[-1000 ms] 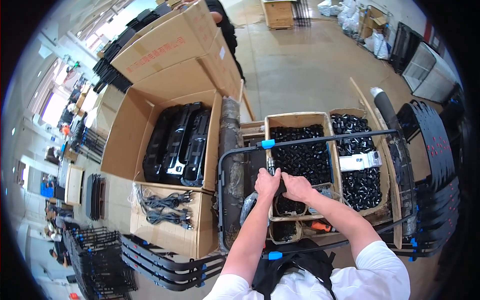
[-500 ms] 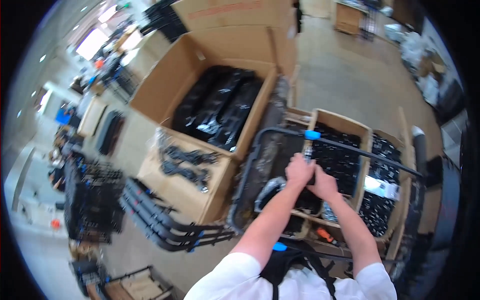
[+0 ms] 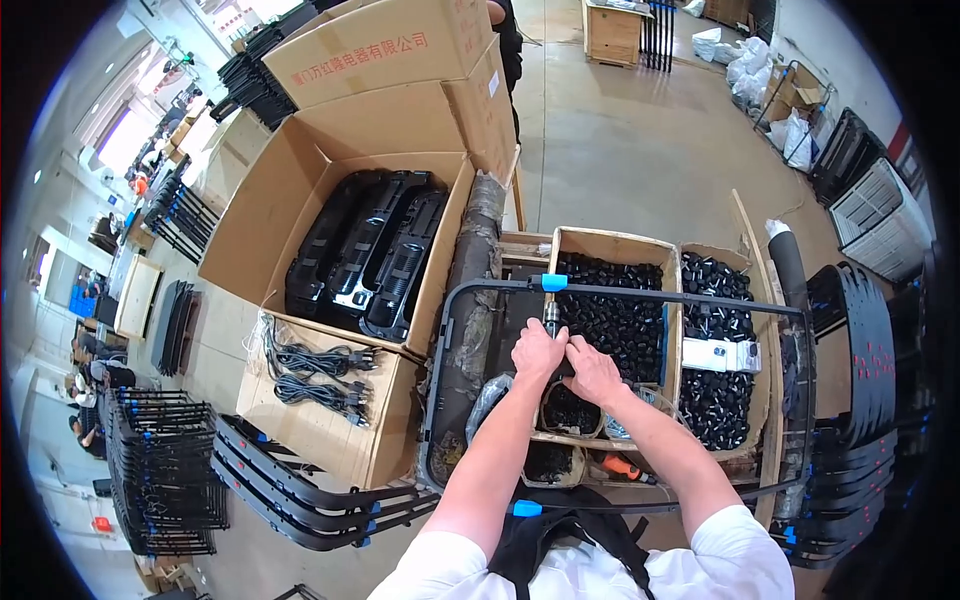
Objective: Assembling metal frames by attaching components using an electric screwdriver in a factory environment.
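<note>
Lying at left of the picture: black cables (image 3: 312, 358) on a carton (image 3: 300, 430). Centre: left hand (image 3: 538, 353) wrapped around a metal-tipped tool (image 3: 551, 312), tip near the blue clip (image 3: 555, 282) on the black frame (image 3: 660, 297); right hand (image 3: 594, 374) close beside, grip cannot be told. Right of centre: black knobs (image 3: 612, 325).
</note>
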Demonstrator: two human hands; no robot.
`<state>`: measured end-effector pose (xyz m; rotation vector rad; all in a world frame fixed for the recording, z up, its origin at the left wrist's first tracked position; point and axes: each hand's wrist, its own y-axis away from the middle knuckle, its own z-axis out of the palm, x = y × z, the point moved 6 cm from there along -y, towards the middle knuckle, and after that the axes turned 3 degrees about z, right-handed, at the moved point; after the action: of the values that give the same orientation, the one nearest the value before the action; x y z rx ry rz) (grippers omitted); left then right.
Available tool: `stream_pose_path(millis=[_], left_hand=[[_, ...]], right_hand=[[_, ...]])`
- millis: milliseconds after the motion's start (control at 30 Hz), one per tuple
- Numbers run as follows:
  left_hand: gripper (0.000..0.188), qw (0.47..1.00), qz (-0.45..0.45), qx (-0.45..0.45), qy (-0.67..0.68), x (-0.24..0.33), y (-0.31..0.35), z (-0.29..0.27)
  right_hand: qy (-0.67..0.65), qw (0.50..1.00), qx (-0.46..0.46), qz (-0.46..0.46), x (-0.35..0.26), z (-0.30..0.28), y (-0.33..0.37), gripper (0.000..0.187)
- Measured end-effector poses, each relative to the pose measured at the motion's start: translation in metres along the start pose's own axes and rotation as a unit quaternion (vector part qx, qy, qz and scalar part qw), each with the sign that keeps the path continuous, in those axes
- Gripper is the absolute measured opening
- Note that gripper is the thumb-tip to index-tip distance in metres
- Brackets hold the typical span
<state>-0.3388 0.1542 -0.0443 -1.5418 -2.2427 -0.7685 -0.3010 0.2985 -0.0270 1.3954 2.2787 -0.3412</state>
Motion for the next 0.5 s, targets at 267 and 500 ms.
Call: stream_pose_path(millis=[267, 500], left_hand=[[0.071, 1.0, -0.002, 0.001, -0.024, -0.002, 0.009, -0.002], [0.072, 0.999, -0.008, 0.001, -0.043, -0.003, 0.016, -0.003]], right_hand=[[-0.022, 1.0, -0.004, -0.009, -0.006, -0.001, 0.009, 0.06], [-0.02, 1.0, -0.021, -0.005, -0.006, 0.0, 0.014, 0.06]])
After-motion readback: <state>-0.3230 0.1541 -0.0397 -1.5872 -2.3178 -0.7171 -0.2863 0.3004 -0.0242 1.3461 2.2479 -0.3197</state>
